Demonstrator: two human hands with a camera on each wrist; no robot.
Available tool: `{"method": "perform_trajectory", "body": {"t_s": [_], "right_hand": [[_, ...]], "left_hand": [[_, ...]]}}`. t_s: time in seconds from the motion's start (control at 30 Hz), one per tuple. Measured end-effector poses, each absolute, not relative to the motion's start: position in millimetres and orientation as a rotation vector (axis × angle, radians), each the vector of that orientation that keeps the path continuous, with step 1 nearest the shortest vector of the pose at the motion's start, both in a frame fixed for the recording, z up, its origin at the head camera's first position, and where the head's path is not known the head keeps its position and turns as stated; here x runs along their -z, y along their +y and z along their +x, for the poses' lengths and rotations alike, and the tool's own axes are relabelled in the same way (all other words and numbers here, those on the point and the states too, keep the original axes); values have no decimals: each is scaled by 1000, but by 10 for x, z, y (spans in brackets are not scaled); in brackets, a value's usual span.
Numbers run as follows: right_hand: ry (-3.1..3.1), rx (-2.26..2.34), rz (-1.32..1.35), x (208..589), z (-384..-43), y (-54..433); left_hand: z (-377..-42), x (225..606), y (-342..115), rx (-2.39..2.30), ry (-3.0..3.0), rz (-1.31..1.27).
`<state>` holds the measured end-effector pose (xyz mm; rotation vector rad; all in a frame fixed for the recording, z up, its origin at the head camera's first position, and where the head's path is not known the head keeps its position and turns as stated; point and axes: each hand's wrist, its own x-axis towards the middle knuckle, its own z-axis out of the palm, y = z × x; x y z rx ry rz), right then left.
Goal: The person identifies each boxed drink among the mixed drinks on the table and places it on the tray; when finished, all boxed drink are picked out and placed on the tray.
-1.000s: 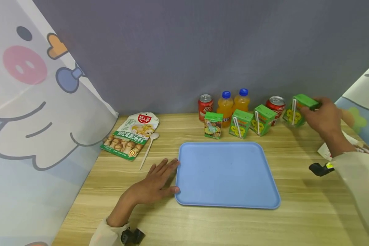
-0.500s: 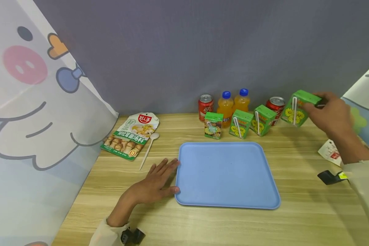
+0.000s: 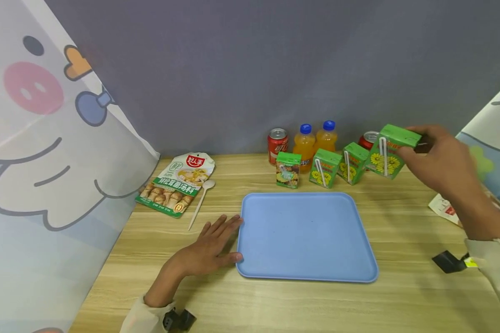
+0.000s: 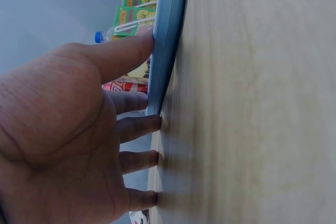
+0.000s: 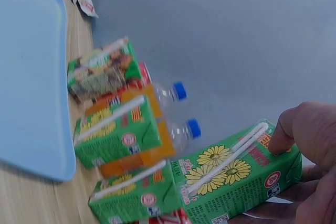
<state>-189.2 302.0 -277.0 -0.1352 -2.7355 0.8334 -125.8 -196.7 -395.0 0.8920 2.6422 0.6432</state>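
My right hand (image 3: pixel 446 162) grips a green drink carton (image 3: pixel 390 152) with yellow flowers and a white straw, thumb on its front face. In the head view the carton is tilted and overlaps a red soda can (image 3: pixel 367 138). Just left of it stand two like cartons, one nearer (image 3: pixel 353 163) and one farther along (image 3: pixel 325 168). My left hand (image 3: pixel 210 249) lies spread at the left edge of the blue tray (image 3: pixel 308 236). In the left wrist view its thumb (image 4: pixel 128 56) and index fingertip touch the tray's rim, and the other fingers are straight.
A brown-and-green carton (image 3: pixel 288 170) stands left of the row. Behind it are another red can (image 3: pixel 278 145) and two orange drink bottles (image 3: pixel 305 141). A food pouch (image 3: pixel 177 185) and white spoon (image 3: pixel 201 203) lie at left, a white packet (image 3: pixel 443 208) at right.
The right hand has lifted the carton and carried it left, toward the other cartons and in front of the right-hand can. The left hand has stayed at the tray's edge.
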Motion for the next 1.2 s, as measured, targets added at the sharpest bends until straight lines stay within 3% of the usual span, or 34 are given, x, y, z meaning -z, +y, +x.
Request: {"method": "perform_trajectory", "body": {"t_s": [0.9, 1.2], "right_hand": [[-2665, -1112, 429, 2759, -1402, 2137], [-2637, -1102, 635, 2846, -1310, 1882]], "left_hand": [[-1289, 4025, -1929, -742, 2754, 954], [-1311, 4069, -1770, -1021, 2684, 660]]}}
